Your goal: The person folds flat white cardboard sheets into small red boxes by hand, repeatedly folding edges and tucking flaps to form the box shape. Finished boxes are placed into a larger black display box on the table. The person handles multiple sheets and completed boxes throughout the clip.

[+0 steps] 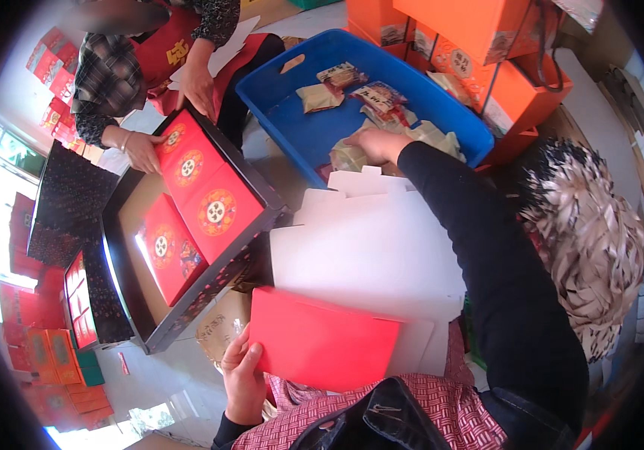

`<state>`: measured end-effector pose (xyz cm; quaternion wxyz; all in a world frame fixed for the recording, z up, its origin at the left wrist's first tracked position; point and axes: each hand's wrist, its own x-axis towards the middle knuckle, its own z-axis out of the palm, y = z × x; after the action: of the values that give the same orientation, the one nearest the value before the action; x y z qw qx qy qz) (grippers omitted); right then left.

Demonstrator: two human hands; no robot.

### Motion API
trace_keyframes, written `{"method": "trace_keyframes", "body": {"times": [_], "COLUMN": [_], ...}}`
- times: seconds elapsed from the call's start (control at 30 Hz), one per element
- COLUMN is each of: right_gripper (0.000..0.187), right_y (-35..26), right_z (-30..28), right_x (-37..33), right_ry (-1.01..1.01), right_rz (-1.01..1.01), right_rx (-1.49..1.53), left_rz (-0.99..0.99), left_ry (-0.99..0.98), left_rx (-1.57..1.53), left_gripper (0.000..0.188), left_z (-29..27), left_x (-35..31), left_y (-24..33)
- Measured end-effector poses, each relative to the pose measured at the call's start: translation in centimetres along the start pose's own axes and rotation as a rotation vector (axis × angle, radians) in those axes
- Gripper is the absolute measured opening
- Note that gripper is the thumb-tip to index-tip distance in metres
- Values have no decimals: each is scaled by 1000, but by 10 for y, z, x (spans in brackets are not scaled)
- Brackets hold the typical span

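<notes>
At the lower middle, my left hand (245, 375) grips the left end of a red cardboard box (326, 337), its thumb on top. Pale flaps show past the box's right side. My right arm reaches into a blue plastic basket (254, 94). There my right hand (376, 145) closes on a pale wrapped packet (347, 157); its fingertips are partly hidden. More packets (382, 99) lie around it in the basket. Between my two hands lies a stack of white cardboard sheets (367, 247) with cut tabs.
Across from me, a person's hands (142, 150) rest at a large dark tray (134, 307) holding red patterned boxes (217, 210). Orange gift boxes (461, 60) stand behind the basket. At the right is a big bundle of pale paper strips (592, 247).
</notes>
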<state>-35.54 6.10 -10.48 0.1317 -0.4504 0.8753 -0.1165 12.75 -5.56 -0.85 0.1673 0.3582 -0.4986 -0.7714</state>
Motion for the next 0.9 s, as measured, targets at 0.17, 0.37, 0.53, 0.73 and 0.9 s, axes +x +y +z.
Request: {"method": "trace_keyframes", "body": {"times": [0.17,0.37,0.53,0.73,0.9], "right_gripper": [48,31,37,54,45], "right_y": [-37,-26,-72,-226,-256], "right_z": [-48,-49,-119,-153,-120], "right_x": [3,-34,-136,-259,-268], "right_ry": [-470,85,662,709,977], "right_rz": [69,87,-17,-252,-279], "right_rx": [-160,-105,960,1178,1152], "left_rz": [-189,-280,-197,-131,-90], "left_ry": [-356,-519,-430,-399,-515], "left_rx": [82,84,-114,-315,-418], "left_gripper": [82,97,72,56,53], "left_z": [-41,-88,-89,-60,-20], "left_x": [9,10,1,-18,-28], "left_y": [31,9,-1,-13,-45]}}
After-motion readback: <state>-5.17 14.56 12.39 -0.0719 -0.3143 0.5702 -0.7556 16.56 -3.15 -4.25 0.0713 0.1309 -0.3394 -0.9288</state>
